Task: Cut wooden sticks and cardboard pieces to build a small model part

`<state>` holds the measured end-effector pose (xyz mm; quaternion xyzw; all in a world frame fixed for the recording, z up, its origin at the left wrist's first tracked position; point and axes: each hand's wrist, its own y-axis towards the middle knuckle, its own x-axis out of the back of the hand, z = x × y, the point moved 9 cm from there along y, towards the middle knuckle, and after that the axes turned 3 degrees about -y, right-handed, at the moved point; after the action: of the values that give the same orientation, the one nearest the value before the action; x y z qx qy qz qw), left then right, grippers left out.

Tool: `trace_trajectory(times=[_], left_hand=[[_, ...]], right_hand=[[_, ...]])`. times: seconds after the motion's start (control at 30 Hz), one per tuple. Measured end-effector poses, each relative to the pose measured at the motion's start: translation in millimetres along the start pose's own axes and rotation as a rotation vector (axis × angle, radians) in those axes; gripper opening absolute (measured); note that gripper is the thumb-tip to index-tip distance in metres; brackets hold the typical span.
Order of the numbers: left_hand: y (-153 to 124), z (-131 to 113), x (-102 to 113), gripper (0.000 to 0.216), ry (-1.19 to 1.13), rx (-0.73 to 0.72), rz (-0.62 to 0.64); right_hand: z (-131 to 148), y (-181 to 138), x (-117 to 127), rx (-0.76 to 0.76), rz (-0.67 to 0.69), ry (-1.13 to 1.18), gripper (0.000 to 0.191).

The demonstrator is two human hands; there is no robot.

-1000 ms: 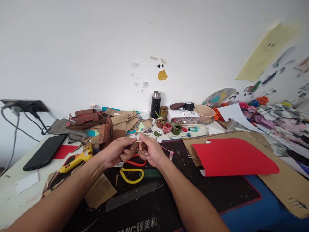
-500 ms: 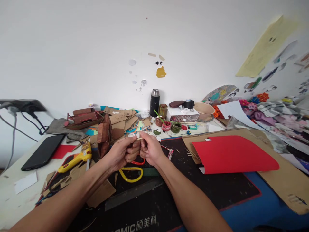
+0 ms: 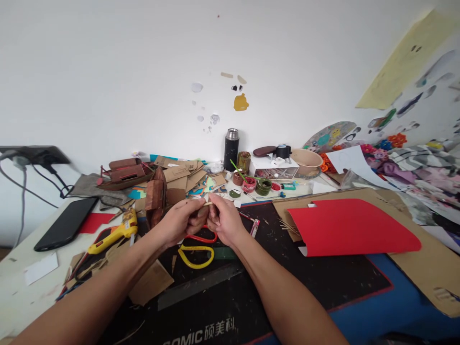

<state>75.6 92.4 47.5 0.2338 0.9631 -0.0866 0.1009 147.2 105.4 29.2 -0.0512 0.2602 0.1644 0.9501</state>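
Above the black desk mat (image 3: 287,273), my left hand (image 3: 185,221) and my right hand (image 3: 226,219) meet with fingers curled. Between both thumbs and forefingers they pinch a small, thin, pale tan strip (image 3: 207,203); most of it is covered by the fingers, and I cannot make out what it is made of. Just beneath the hands lie scissors with one red and one yellow handle (image 3: 196,264), their blades hidden. Left of my left hand stands a brown cardboard model piece (image 3: 155,199), with a yellow glue gun (image 3: 115,235) nearer the left edge.
A red sheet (image 3: 352,227) rests on flat cardboard (image 3: 427,268) at the right. Open paint pots (image 3: 264,187), a black thermos (image 3: 231,151) and a beige bowl (image 3: 305,160) line the wall. Cardboard scraps (image 3: 179,175) heap at back left; a black phone (image 3: 66,224) lies at far left.
The thumbs have shifted slightly on the pale strip, and a little more of it shows between the fingertips. The camera view has moved slightly. Both hands still pinch together at the same place.
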Motion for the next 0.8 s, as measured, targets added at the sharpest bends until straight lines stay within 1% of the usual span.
trace_trajectory(times=[0.03, 0.1, 0.13, 0.23, 0.27, 0.33, 0.4, 0.47, 0.57, 0.67, 0.73, 0.8], left_hand=[[0.7, -4.9, 5.8, 0.053, 0.116, -0.02, -0.011], [0.7, -15.5, 13.6, 0.05, 0.411, -0.063, 0.005], [-0.3, -23.7, 16.4, 0.046, 0.585, -0.122, 0.005], [-5.8, -43.0, 20.9, 0.035, 1.077, -0.276, -0.052], [-7.2, -45.1, 20.5, 0.034, 1.203, -0.296, -0.058], [-8.9, -44.0, 17.3, 0.034, 1.38, -0.306, -0.028], [-10.0, -41.8, 14.1, 0.033, 1.463, -0.315, 0.013], [-10.8, -41.1, 14.9, 0.031, 1.478, -0.318, 0.021], [-10.9, -39.4, 22.5, 0.03, 1.444, -0.302, -0.006], [-9.1, -34.3, 31.2, 0.03, 1.446, -0.281, -0.021], [-6.5, -29.6, 36.5, 0.029, 1.485, -0.261, -0.025], [-3.2, -24.8, 41.2, 0.028, 1.545, -0.231, -0.028]], right_hand=[[-0.5, 0.9, 0.1, -0.001, 0.014, -0.023, 0.059], [-2.2, 3.0, 1.6, -0.014, 0.04, -0.088, 0.056], [-3.0, 4.1, 3.6, -0.021, 0.04, -0.125, 0.054], [-6.5, 7.0, 11.2, -0.05, 0.012, -0.216, 0.051], [-7.9, 7.6, 12.9, -0.058, 0.005, -0.233, 0.051], [-9.9, 8.4, 14.6, -0.062, 0.003, -0.26, 0.053], [-10.9, 8.8, 15.3, -0.052, 0.01, -0.312, 0.056], [-10.1, 8.7, 15.9, -0.031, 0.026, -0.408, 0.059], [-1.3, 7.3, 17.0, 0.056, 0.037, -0.655, 0.059], [15.4, 2.7, 16.2, 0.188, -0.003, -0.987, 0.046], [24.7, -1.3, 12.2, 0.265, -0.027, -1.196, 0.034], [29.1, -4.7, 6.3, 0.32, -0.025, -1.357, 0.023]])
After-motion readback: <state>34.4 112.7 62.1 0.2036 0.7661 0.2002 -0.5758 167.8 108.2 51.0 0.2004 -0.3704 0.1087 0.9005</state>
